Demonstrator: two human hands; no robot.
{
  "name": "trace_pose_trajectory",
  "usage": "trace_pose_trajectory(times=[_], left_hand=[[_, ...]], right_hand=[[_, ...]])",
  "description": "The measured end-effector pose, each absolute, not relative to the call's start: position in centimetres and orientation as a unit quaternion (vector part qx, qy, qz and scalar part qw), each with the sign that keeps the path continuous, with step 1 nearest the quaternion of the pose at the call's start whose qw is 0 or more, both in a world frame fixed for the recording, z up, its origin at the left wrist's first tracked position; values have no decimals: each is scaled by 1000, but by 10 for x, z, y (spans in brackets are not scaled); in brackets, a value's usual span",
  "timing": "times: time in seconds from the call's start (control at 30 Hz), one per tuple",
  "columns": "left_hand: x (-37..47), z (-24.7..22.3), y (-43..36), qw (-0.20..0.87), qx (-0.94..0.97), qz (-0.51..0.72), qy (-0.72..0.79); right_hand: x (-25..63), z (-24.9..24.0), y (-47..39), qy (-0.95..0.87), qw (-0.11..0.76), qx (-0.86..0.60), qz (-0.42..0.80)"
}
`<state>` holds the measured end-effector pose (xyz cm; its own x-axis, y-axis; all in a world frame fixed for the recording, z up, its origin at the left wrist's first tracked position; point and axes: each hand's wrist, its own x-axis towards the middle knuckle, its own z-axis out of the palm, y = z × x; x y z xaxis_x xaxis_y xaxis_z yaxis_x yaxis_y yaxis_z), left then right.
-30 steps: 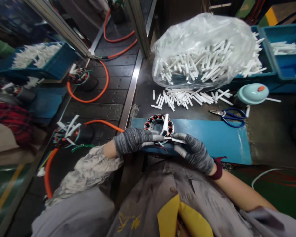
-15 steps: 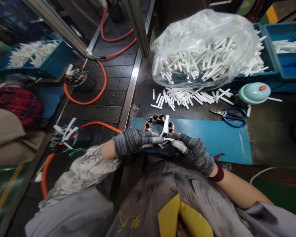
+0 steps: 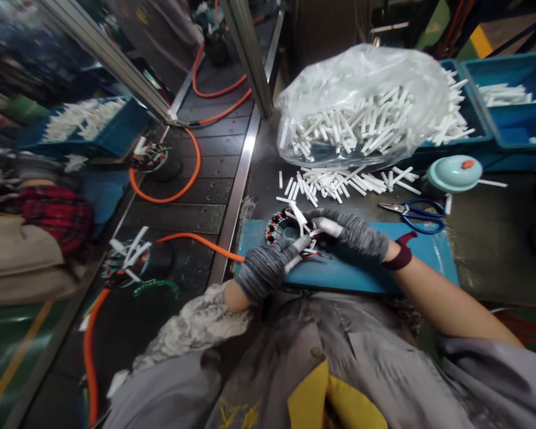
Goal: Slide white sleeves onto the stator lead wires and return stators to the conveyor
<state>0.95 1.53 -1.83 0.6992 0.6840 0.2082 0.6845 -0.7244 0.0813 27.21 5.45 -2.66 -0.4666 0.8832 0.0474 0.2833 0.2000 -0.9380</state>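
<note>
A ring-shaped wound stator, with dark, orange and pale green windings, rests on a blue mat before me. White sleeve tubes stick up from its right side, and thin wire ends trail toward me. My left hand, in a grey knit glove with whitened fingertips, is closed at the stator's front right edge; what it pinches is hidden. My right hand, gloved alike, closes from the right on a short white tube at the same edge.
Loose white tubes lie beyond the mat, below a clear bag of more tubes. Blue-handled scissors and a pale blue lidded container stand right. Left, a conveyor carries other stators; a co-worker's red plaid sleeve shows beyond.
Both hands have shifted on the stator: my left hand lies nearer its front, my right hand slightly farther from me. The upright white tube now leans left. The whole view has shifted a little.
</note>
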Motion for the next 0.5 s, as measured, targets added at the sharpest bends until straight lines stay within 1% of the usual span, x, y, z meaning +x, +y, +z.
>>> trace_pose_trajectory(times=[0.07,0.13,0.2,0.23,0.27,0.37,0.5], left_hand=[[17,-22,10,-29,-913,-157,-375],[18,-28,9,-55,-907,-192,-370],[16,-33,10,-51,-906,-207,-366],[14,-35,10,-38,-907,-206,-366],[12,-36,11,-25,-909,-199,-366],[11,-34,10,-4,-915,-156,-373],[13,-24,8,-16,-922,-124,-367]], right_hand=[[287,-27,70,-721,297,-491,390],[294,-33,79,-740,216,-578,268],[295,-41,81,-754,115,-622,176],[294,-45,79,-757,83,-632,147],[293,-49,77,-754,75,-640,126],[295,-51,63,-731,121,-667,84],[311,-42,26,-661,287,-683,122]])
